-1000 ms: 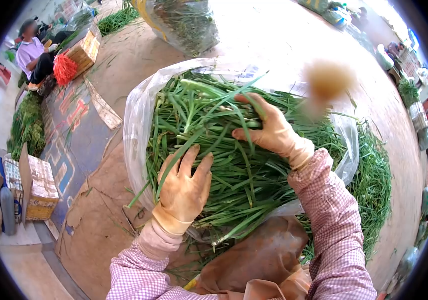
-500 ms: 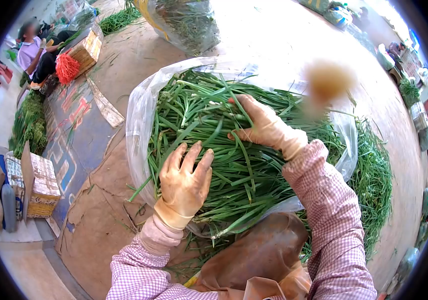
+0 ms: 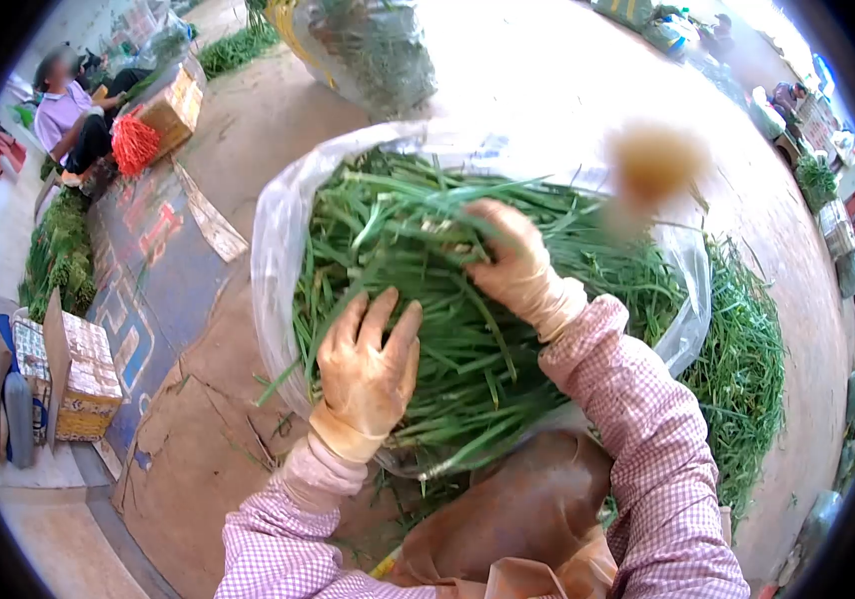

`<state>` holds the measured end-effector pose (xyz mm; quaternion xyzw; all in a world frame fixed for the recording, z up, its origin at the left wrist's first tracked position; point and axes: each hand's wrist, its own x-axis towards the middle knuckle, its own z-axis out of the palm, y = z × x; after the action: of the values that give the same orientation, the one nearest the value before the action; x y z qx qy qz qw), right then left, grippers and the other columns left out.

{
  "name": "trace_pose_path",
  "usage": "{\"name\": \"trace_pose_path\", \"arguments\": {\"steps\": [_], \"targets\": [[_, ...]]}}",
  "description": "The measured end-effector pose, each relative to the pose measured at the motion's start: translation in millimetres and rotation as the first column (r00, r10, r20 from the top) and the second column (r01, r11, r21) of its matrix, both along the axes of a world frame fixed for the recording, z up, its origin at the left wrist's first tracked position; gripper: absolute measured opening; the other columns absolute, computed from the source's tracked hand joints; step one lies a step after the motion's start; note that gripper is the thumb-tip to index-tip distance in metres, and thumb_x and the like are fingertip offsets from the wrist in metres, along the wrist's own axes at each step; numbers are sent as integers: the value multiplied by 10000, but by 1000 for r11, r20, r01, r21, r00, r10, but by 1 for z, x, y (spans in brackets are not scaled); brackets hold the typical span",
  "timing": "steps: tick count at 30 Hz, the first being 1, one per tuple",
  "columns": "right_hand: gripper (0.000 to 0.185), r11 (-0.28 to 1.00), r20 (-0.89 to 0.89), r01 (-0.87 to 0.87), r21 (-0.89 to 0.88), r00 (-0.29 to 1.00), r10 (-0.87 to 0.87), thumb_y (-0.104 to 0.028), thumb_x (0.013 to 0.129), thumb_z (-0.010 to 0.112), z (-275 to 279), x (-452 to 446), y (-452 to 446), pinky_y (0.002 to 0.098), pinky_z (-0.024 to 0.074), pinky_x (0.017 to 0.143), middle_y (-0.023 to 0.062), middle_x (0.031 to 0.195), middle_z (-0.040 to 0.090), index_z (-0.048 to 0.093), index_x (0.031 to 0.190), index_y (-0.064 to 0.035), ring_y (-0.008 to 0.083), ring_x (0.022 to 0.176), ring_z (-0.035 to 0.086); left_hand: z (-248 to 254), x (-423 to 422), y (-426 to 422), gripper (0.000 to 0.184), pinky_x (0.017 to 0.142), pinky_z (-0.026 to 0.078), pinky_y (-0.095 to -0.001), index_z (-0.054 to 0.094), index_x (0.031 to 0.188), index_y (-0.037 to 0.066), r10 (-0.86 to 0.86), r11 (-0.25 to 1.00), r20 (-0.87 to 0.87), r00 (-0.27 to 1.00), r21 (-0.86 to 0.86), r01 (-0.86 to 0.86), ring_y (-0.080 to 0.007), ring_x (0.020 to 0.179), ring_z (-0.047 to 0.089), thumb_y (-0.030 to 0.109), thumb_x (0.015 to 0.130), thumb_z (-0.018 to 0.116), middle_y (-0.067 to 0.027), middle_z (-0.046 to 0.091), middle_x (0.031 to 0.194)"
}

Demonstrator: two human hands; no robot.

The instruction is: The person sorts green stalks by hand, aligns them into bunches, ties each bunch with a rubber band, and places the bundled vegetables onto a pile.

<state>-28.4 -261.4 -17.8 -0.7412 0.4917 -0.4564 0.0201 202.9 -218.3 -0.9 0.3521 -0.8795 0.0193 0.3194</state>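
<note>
At center frame, gloved left hand [image 3: 368,354] rests on green stalks [image 3: 452,334], fingers parted, right hand [image 3: 517,262] curves over more, grip unclear, plastic bag [image 3: 276,245] around them.

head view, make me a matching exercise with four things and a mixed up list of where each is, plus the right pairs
1 left hand
2 open plastic bag
3 red strands
4 right hand

A against a box
B over the green stalks, higher in view
C around the stalks
D over the stalks, lower in view

Pairs: 1-D, 2-C, 3-A, 4-B
</note>
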Motion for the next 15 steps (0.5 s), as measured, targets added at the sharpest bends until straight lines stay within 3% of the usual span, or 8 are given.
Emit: {"name": "trace_pose_path", "arguments": {"steps": [1,2,5,6,8,10,15], "targets": [[552,998,-89,-49,24,995,51,-188,642,782,8,4,-3,432,468,869,175,1054,620,555,1122,-36,383,978,584,-1,0,0,396,860,481,-489,610,1143,72,8,1000,-2,1000,4,-8,-400,1034,548,68,749,653,-166,582,1166],[659,953,-87,-56,299,993,85,-303,669,803,17,7,-8,429,462,899,181,1113,607,526,1207,-44,375,1037,577,-2,-1,0,397,858,479,-491,612,1126,73,15,1000,-10,1000,16,-15,-397,1025,553,73,732,661,-165,583,1160],[855,926,-181,-44,374,976,119,-424,678,802,17,6,-18,434,458,923,219,1178,571,417,1340,-41,370,1101,561,-5,-2,-2,387,853,484,-482,623,1093,97,30,999,21,999,-19,-30,-380,1017,561,78,710,677,-139,595,1144],[855,929,-181,-42,367,977,116,-424,678,802,28,8,-18,434,458,923,219,1178,571,417,1340,-41,370,1101,561,-6,-2,-2,387,853,484,-482,623,1093,97,28,999,22,999,-26,-28,-380,1017,561,78,710,677,-139,595,1144],[864,741,-176,-67,668,954,244,-371,702,801,56,12,-14,411,440,964,229,1233,552,389,1383,-33,370,1154,538,-8,-2,-2,389,844,494,-464,628,1089,110,51,998,8,999,-47,-50,-364,1016,568,76,706,681,-121,599,1142],[854,789,-243,-27,614,944,221,-355,690,806,53,15,-8,411,465,922,226,1198,576,393,1364,-31,383,1122,555,-12,-3,0,363,828,506,-448,646,1059,117,66,996,-9,998,-56,-66,-348,1015,575,83,699,678,-105,607,1129],[888,701,-170,-83,709,944,284,-344,662,827,55,9,-9,407,470,911,233,1170,597,387,1367,-31,371,1107,575,-10,-2,2,278,793,516,-440,684,969,125,64,994,-9,998,-85,-65,-336,962,599,90,694,658,-89,628,1071]]}}
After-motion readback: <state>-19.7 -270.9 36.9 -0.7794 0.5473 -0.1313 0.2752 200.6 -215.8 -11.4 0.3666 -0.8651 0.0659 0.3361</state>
